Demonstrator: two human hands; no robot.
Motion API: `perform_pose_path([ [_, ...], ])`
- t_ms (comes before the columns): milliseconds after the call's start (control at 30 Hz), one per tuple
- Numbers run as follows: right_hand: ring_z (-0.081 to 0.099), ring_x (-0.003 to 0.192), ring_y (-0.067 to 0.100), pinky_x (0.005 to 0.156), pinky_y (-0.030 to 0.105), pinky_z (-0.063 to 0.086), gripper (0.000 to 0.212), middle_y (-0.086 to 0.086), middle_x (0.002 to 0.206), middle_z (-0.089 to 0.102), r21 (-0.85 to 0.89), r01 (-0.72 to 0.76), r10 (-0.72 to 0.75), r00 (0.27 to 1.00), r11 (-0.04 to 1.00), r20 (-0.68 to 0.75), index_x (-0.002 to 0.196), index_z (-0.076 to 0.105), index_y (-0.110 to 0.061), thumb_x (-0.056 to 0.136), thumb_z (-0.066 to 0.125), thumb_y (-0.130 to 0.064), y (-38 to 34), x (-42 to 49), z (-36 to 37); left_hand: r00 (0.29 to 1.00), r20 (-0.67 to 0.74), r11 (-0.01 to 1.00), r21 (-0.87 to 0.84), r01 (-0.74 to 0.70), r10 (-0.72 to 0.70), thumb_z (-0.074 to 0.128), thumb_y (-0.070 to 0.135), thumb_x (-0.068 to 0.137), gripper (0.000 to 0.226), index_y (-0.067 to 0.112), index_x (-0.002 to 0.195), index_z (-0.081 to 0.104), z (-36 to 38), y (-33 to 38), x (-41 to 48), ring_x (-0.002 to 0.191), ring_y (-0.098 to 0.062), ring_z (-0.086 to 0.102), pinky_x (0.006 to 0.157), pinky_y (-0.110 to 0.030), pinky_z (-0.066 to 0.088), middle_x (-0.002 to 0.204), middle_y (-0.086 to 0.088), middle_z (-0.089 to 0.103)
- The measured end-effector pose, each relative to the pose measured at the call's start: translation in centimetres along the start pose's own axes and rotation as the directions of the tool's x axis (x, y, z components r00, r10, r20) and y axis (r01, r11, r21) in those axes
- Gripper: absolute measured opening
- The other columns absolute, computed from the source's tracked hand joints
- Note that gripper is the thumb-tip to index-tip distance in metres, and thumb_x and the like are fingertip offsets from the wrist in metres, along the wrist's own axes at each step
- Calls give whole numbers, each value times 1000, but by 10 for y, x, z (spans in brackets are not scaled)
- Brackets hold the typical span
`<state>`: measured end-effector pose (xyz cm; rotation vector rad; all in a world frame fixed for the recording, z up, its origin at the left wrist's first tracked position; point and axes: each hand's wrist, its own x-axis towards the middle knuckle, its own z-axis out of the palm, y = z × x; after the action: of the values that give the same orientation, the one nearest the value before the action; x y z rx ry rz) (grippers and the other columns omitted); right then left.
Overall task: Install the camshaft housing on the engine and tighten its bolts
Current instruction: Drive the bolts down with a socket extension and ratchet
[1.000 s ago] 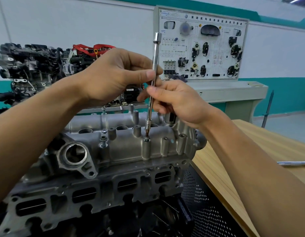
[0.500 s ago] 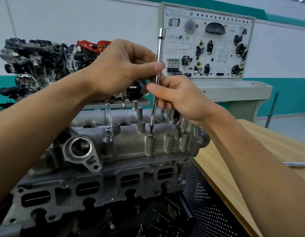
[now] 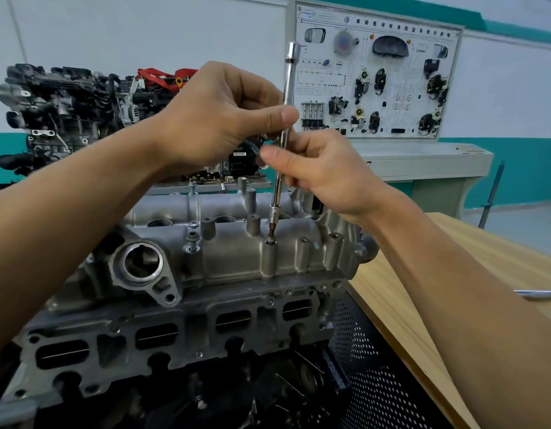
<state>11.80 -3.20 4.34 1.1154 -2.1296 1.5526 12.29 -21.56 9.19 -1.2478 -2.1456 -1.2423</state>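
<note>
- The camshaft housing (image 3: 237, 258) sits on top of the engine (image 3: 175, 329), on the black perforated stand (image 3: 376, 366) just left of the wooden surface (image 3: 422, 274).
- It looks like a stiff, heavy aluminium casting that would not flex. If it had to be shifted, I would grip its solid ends and not the thin bolt towers.
- A long extension bar (image 3: 288, 85) stands almost upright over the near row of towers. Its dark bit is set in the head of a bolt (image 3: 270, 241).
- The left hand (image 3: 218, 119) pinches the bar high up, with the thumb pressed across the shaft and the fingers curled behind it.
- The right hand (image 3: 326, 171) has its fingers wrapped round the shaft lower down, nearer the bit.
- The bar is slim, polished steel. I judge it rigid but slick to the touch, and long enough for its tip to wander off the bolt.
- One hand low to steady the bar and one higher to twirl it seems a sensible hold.
- The bolt is small and light and goes into soft alloy threads. Spinning it gently by hand first is safer than forcing it.
- To the left, two other bolts (image 3: 192, 239) stand proud of the housing, so they are not yet run down.
- Another metal tool (image 3: 538, 294) lies on the surface at the far right.
- A second engine (image 3: 67, 109) and a wiring display board (image 3: 376, 78) stand against the far wall.
</note>
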Motion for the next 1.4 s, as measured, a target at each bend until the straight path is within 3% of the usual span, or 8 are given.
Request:
perform_pose_path([
  [133,34,59,24,55,19,30,29,8,61,43,15,-2,0,996,1000,86,95,69,6,97,59,-20,-2,-2,-7,995,91,993,-109,52,-43,62,22,92,18,7,97,71,-3,1,-2,84,-40,61,87,-55,51,88,-8,75],
  [500,36,49,26,49,28,32,40,28,56,45,-68,83,-91,988,994,-123,63,60,9,83,79,-20,2,-1,4,995,-103,1000,22,4,-2,79,27,82,17,14,74,72,2,-1,0,53,2,55,54,-12,44,59,13,67],
  [600,42,48,16,52,23,39,37,8,54,50,-44,90,-95,984,995,-149,61,59,4,79,83,-19,7,0,4,999,-47,1000,21,11,-10,74,22,87,15,9,81,72,2,3,0,61,-2,64,58,-13,49,68,7,74],
  [733,49,65,24,70,34,44,36,15,71,58,-30,51,-52,999,998,-15,86,69,10,86,76,-25,5,0,1,997,80,998,-61,27,-22,66,17,91,14,4,92,72,-2,3,0,80,-16,72,78,-28,58,83,-2,77],
  [867,57,68,-3,73,13,46,16,-17,64,63,-100,4,10,990,995,142,92,74,-17,98,60,-21,-1,-3,-8,985,146,973,-199,119,-91,60,17,90,23,5,107,69,-8,-3,0,92,-20,70,92,-34,54,91,-3,77],
  [1000,46,63,38,70,28,45,41,31,64,46,-91,41,-33,995,995,94,69,56,16,95,64,-14,-1,-2,-5,988,125,980,-164,113,-93,67,29,89,24,13,106,74,-5,-3,-1,96,-26,69,90,-36,54,96,-6,77],
  [1200,37,44,7,49,20,33,41,-6,46,43,-144,42,-53,996,989,-73,50,55,-15,82,81,-18,0,-2,4,981,-193,1000,-21,-5,1,82,32,78,26,8,83,74,2,5,0,63,-18,66,62,-29,54,68,0,73],
  [1400,38,53,21,53,28,33,39,21,60,45,-118,45,-45,999,992,2,71,60,10,87,75,-22,-4,-4,4,994,-113,1000,17,-9,11,73,25,84,19,5,86,71,4,10,-1,70,-21,65,71,-33,58,75,-6,72],
])
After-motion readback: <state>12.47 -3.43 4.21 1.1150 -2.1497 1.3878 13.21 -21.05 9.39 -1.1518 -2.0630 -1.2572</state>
